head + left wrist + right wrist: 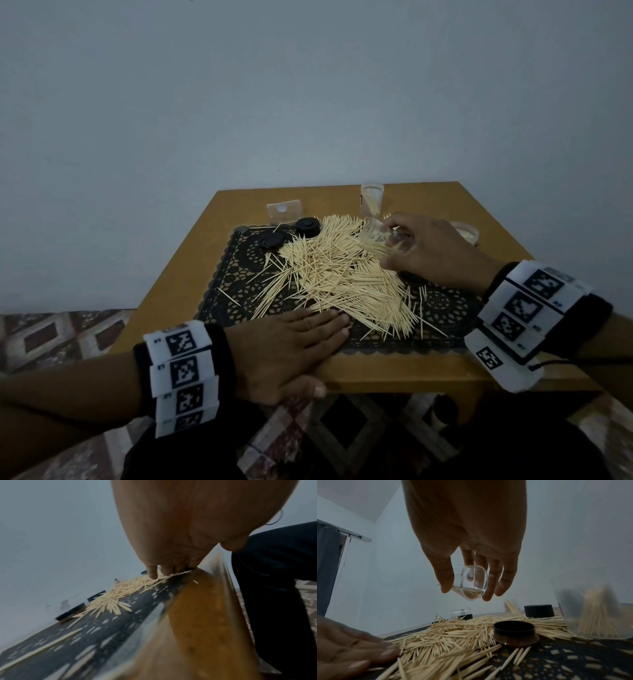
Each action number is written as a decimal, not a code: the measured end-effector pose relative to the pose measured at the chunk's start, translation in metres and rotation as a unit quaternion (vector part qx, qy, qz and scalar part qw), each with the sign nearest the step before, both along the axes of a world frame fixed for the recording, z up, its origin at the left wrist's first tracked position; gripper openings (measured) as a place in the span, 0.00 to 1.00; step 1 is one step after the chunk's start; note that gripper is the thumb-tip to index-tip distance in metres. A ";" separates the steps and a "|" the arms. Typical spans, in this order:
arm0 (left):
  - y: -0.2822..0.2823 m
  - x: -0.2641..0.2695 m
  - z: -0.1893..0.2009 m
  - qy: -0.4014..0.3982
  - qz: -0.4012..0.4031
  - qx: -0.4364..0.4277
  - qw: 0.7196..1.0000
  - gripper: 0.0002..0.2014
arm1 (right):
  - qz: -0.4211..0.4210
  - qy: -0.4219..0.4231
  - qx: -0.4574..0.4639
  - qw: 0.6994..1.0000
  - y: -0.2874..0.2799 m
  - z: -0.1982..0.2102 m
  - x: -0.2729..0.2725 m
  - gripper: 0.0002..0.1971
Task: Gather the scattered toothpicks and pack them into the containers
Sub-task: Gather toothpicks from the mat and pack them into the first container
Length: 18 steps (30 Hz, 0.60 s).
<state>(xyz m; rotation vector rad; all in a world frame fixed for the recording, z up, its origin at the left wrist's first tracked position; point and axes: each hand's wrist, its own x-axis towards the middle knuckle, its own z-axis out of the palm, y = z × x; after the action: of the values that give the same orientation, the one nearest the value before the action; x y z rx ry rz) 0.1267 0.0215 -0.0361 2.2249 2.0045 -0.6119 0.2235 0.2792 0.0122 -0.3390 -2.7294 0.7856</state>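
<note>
My right hand (435, 250) holds a small clear container (385, 236) tipped on its side above the far right part of the toothpick pile (335, 274), thumb and fingers (504, 582) curled round its wall, a few toothpicks lying inside it. My left hand (291, 346) lies flat at the near edge of the black lace mat (442, 305), fingers straight and together, their tips touching the closest toothpicks, thumb hanging over the front edge of the wooden bench (394, 370). The pile covers most of the mat's middle, with stray sticks reaching toward its left and right borders. Two black caps (289, 233) sit at the pile's far left; another cap (515, 631) rests among the sticks under my right hand. An upright container (371, 202) with toothpicks stands near the bench's back edge, an empty one (284, 210) lies on its side to its left, and another (466, 231) stands near the right edge. Bare wood shows on the bench's left side
</note>
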 end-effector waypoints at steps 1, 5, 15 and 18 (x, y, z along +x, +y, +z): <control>0.003 -0.005 0.000 0.008 0.007 -0.004 1.000 0.38 | -0.001 0.002 0.000 1.000 0.000 0.001 0.000 0.26; 0.015 -0.022 0.003 0.034 0.022 -0.021 0.999 0.40 | -0.001 0.004 0.006 1.000 0.000 0.002 0.001 0.26; 0.019 -0.040 0.018 0.038 0.059 0.009 0.997 0.37 | 0.001 0.009 0.014 1.000 0.004 0.003 0.002 0.26; -0.003 -0.035 0.034 -0.040 0.107 0.093 0.989 0.36 | 0.002 0.010 0.026 1.000 0.003 0.006 0.000 0.26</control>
<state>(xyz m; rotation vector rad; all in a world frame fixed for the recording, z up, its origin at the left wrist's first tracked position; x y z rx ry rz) 0.0916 0.0185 -0.0021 2.0490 2.3008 -0.3191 0.2240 0.2826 0.0179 -0.3145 -2.7277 0.7141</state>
